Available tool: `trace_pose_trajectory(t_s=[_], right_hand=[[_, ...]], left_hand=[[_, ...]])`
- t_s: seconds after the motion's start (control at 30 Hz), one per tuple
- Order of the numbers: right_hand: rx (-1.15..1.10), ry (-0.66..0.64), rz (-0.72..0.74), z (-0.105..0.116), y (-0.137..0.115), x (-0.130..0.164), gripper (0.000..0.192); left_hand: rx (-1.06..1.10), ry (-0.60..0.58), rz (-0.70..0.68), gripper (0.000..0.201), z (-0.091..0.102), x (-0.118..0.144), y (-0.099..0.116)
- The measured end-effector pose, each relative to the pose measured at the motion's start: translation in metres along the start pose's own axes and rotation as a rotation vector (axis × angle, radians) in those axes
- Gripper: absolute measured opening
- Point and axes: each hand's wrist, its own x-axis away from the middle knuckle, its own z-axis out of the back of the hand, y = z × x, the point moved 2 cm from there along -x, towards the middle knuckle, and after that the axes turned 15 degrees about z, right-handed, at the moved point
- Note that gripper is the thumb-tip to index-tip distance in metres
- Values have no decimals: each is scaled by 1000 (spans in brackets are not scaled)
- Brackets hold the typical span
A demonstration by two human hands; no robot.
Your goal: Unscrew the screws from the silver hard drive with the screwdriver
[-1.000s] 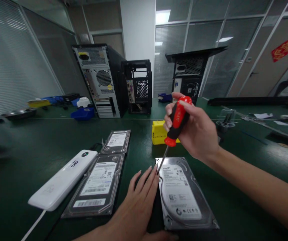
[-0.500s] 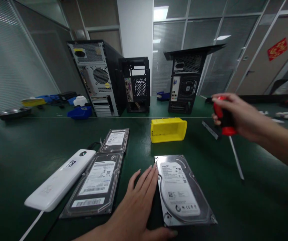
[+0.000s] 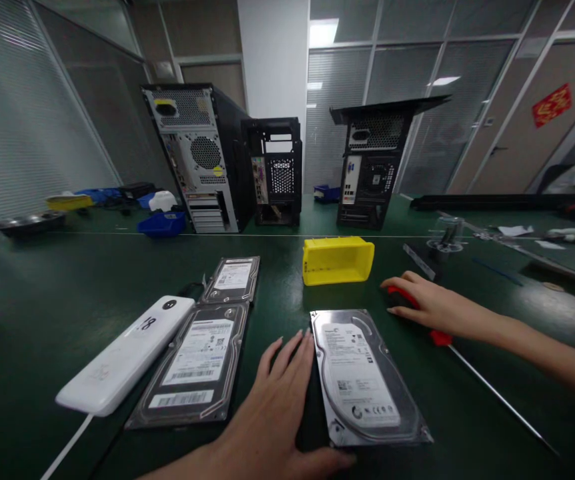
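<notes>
A silver hard drive (image 3: 362,380) lies label up on the green table in front of me. My left hand (image 3: 272,407) rests flat beside it, fingers along its left edge and thumb at its near corner. To the right of the drive a red and black screwdriver (image 3: 440,338) lies on the table, its long shaft pointing toward the near right. My right hand (image 3: 432,307) is laid over its handle, fingers curled around it.
Two more hard drives (image 3: 195,363) (image 3: 232,279) and a white power bank (image 3: 127,353) lie to the left. A yellow bin (image 3: 337,261) sits behind the drive. Three computer cases (image 3: 197,160) (image 3: 275,170) (image 3: 375,167) stand at the back, with a blue bin (image 3: 162,225) and loose parts at the far right.
My right hand lifted the screwdriver off the drive's top left corner, swung it right, and lowered it onto the table. My left hand stayed beside the drive.
</notes>
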Motion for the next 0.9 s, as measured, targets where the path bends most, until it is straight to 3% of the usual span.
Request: trace_pose_trajectory(t_s=[0.13, 0.3, 0.57, 0.9], right_hand=[[38, 3, -1, -5, -2, -2, 51], [87, 66, 59, 5, -14, -10, 50], [5, 67, 212, 12, -45, -46, 32], [78, 39, 105, 1, -58, -73, 27]], left_hand=[[-23, 4, -19, 104, -1, -1, -1], [-55, 20, -19, 104, -4, -1, 0], [-159, -6, 4, 101, -6, 0, 5], [-223, 119, -62, 96, -17, -1, -4]])
